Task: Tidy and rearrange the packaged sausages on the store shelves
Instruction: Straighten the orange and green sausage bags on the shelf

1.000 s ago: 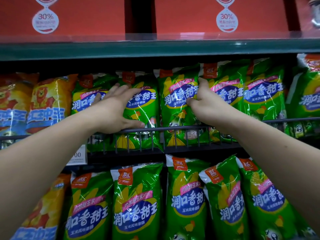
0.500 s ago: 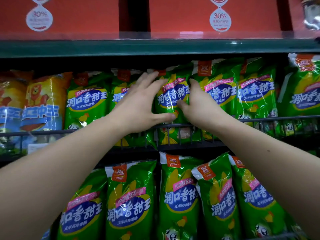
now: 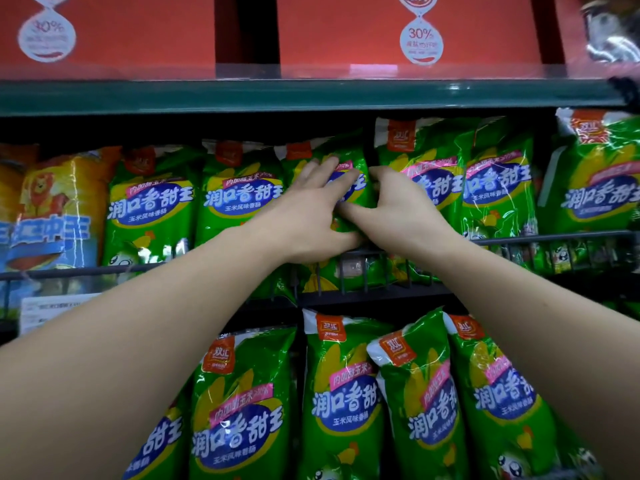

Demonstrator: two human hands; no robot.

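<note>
Green sausage pack under the left hand, fingers flat and spread; right hand pinches its edge, fingers curled.

The left hand has been moved rightward from the left-centre packs onto the middle green pack; it is now met at frame centre by the right hand.

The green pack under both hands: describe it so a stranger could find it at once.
Below the dark green shelf edge, a row of packs stands behind a wire rail. Take the third green pack from the left. Unlike its neighbours, it has the left hand spread on its front and the right hand gripping its right edge.
</note>
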